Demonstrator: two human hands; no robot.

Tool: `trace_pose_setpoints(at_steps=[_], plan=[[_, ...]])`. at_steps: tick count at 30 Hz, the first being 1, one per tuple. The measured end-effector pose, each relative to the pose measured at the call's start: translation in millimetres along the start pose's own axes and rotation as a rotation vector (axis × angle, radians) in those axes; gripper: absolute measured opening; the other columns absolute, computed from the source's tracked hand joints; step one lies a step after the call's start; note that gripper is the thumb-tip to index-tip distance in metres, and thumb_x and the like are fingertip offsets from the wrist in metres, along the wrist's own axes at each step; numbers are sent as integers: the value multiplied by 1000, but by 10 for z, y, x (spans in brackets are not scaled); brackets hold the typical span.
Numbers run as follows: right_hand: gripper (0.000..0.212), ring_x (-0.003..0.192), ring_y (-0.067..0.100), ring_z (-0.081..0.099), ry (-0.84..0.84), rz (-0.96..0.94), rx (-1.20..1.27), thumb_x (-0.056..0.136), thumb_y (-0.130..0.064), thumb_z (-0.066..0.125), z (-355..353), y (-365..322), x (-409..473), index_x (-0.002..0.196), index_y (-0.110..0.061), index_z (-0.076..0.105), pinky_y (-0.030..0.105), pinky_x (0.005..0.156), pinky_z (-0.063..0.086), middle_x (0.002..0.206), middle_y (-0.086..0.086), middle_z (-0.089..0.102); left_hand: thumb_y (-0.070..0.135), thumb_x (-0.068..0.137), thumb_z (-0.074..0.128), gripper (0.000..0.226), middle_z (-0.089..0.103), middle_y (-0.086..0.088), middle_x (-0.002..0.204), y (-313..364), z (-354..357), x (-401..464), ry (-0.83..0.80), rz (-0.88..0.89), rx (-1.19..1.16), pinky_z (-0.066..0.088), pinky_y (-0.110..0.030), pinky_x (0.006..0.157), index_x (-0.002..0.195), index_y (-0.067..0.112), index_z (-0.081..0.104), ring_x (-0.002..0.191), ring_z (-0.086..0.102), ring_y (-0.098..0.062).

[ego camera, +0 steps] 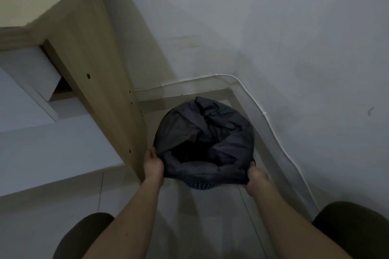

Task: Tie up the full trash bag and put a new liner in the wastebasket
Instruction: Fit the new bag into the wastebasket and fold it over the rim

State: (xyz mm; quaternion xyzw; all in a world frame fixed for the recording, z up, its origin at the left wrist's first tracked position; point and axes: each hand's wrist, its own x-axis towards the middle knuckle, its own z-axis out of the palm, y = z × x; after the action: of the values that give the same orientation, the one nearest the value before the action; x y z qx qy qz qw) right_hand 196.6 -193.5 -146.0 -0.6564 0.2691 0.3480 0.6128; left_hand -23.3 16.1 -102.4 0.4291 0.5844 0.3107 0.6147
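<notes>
Two hands grasp the dark bag where it folds over the blue basket: left hand clenched on the fold at 9 o'clock, right hand at 4 o'clock — opposite holds, likely to work the edge along the rim. Basket stands on the floor, in the wall corner beside a wooden cabinet.

A wooden cabinet is standing left against dim white walls; a white cable is running above the pale tiled floor
</notes>
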Motion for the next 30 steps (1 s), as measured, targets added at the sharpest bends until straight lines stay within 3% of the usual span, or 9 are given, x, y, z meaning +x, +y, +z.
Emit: trace_pose_setpoints(at_steps=[6, 10, 13, 16, 19, 21, 23, 27, 30], plan=[[71, 128, 44, 46, 312, -323, -347, 95, -54, 36, 172, -446, -645, 141, -1, 47, 49, 104, 40, 146, 26, 42, 28, 110, 29, 46, 54, -12, 138, 302, 21, 82, -70, -145, -61, 44, -31, 88, 143, 1, 48, 123, 54, -34], [82, 123, 39, 55, -10, -393, -357, 91, -68, 35, 395, -360, -726, 143, -5, 48, 49, 106, 45, 141, 18, 54, 30, 109, 28, 47, 52, -18, 144, 174, 23, 187, -151, -350, -187, 47, -41, 90, 144, 6, 48, 121, 55, -35], [68, 121, 38, 56, -72, -364, -443, 99, -54, 41, 401, -223, -655, 145, -3, 42, 51, 103, 48, 139, 18, 54, 21, 110, 27, 44, 48, -14, 145, 195, 54, 16, -166, -400, -215, 43, -43, 99, 144, -1, 45, 130, 48, -36], [52, 123, 38, 54, -15, -438, -483, 105, -38, 41, 398, -244, -695, 141, 0, 42, 48, 105, 46, 139, 20, 52, 14, 97, 39, 48, 50, -15, 143, 274, 29, 133, -29, -267, -151, 47, -39, 95, 141, -6, 46, 125, 51, -38], [46, 125, 38, 52, 32, -529, -489, 105, -28, 44, 428, -304, -718, 141, 0, 41, 42, 102, 43, 141, 20, 50, 33, 86, 37, 59, 49, -13, 144, 508, 63, 162, 164, 58, 284, 39, -51, 107, 142, 15, 47, 128, 48, -37], [45, 127, 38, 51, 29, -574, -488, 105, -25, 43, 456, -365, -734, 143, -1, 39, 40, 101, 42, 142, 20, 49, 34, 97, 36, 54, 38, -6, 154, 737, 215, 45, 102, 324, 452, 25, -51, 116, 150, 21, 38, 140, 36, -32], [42, 127, 39, 51, 25, -588, -512, 107, -23, 39, 471, -424, -716, 141, 1, 41, 40, 101, 41, 142, 21, 50, 41, 103, 32, 56, 31, -7, 159, 887, 414, 74, -44, 390, 525, 24, -45, 118, 155, 19, 29, 145, 31, -29], [47, 126, 41, 51, 31, -633, -476, 110, -29, 27, 427, -460, -557, 136, 5, 48, 47, 105, 42, 139, 24, 53, 59, 99, 23, 70, 42, -16, 153, 729, 542, 541, -179, 191, 647, 34, -45, 114, 151, 14, 37, 136, 44, -36], [51, 123, 41, 54, 39, -649, -430, 110, -32, 26, 403, -490, -480, 134, 5, 52, 48, 105, 43, 136, 24, 56, 71, 89, 27, 82, 62, -17, 132, 525, 452, 913, -226, -131, 311, 50, -48, 99, 136, 11, 56, 113, 62, -36]])
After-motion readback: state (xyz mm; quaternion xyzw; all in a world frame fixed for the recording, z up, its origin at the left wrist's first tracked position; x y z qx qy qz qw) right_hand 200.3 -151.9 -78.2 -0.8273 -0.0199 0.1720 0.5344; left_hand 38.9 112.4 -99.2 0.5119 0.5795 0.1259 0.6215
